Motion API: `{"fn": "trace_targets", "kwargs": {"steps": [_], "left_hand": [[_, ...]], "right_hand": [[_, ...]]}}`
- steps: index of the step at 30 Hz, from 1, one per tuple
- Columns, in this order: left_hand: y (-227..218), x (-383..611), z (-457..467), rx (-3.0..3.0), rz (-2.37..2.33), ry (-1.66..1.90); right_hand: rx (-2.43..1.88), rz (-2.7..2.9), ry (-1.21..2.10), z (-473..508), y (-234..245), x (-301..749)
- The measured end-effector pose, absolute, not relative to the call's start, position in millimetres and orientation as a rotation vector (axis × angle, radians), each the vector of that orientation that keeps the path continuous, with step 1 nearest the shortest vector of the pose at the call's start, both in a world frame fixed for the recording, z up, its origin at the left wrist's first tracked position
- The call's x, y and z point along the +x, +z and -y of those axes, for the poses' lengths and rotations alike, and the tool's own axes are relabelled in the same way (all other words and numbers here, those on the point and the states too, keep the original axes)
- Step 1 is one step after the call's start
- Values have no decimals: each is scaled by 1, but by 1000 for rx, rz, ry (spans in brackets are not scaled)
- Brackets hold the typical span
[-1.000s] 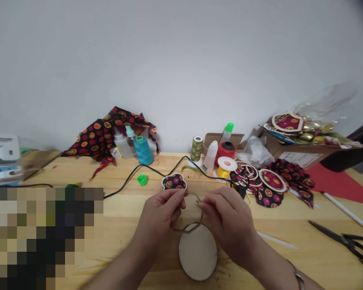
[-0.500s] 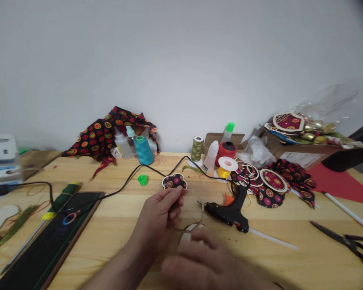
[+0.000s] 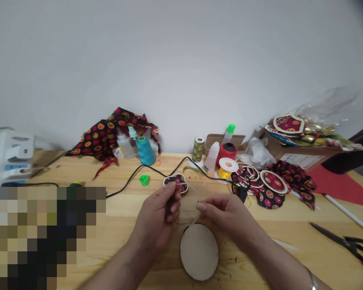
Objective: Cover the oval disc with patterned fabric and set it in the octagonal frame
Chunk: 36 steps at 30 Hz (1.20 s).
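My left hand (image 3: 157, 211) pinches a thin pale outline frame (image 3: 195, 220) between thumb and fingers. Its opposite side is pinched by my right hand (image 3: 225, 213), so the frame spans the gap between both hands. Below it a round pale disc (image 3: 199, 252) lies flat on the table. Just beyond my left fingertips is a cloud-shaped piece (image 3: 183, 187) covered in dark dotted fabric with a pale rim. My right hand and forearm hide most of the black glue gun (image 3: 242, 195).
Behind stand a teal thread cone (image 3: 145, 151), an olive thread spool (image 3: 197, 150), a white bottle (image 3: 211, 157) and a yellow spool (image 3: 226, 168). A black cable (image 3: 130, 181) crosses the table. Scissors (image 3: 347, 243) lie at right. Blurred blocks cover the lower left.
My right hand has risen from near the disc and now pinches the frame's right side. The disc is uncovered, and the glue gun is now mostly hidden.
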<state>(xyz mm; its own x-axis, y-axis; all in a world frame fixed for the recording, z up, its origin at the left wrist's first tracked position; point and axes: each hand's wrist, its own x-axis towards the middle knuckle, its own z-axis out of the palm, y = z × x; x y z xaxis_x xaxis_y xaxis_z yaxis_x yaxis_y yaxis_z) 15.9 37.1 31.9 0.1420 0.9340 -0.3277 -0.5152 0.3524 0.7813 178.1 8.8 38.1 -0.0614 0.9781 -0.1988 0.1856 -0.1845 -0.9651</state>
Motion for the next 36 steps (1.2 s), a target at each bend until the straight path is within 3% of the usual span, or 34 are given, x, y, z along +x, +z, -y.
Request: {"fn": "trace_targets", "kwargs": {"steps": [4,36], "left_hand": [[32,16,-38,545,-908,1159],[33,18,-34,668,-994,1196]], "right_hand": [[-1397,1201,1452,-6,36,173],[-1471,1392,1176,-1,35,175]]}}
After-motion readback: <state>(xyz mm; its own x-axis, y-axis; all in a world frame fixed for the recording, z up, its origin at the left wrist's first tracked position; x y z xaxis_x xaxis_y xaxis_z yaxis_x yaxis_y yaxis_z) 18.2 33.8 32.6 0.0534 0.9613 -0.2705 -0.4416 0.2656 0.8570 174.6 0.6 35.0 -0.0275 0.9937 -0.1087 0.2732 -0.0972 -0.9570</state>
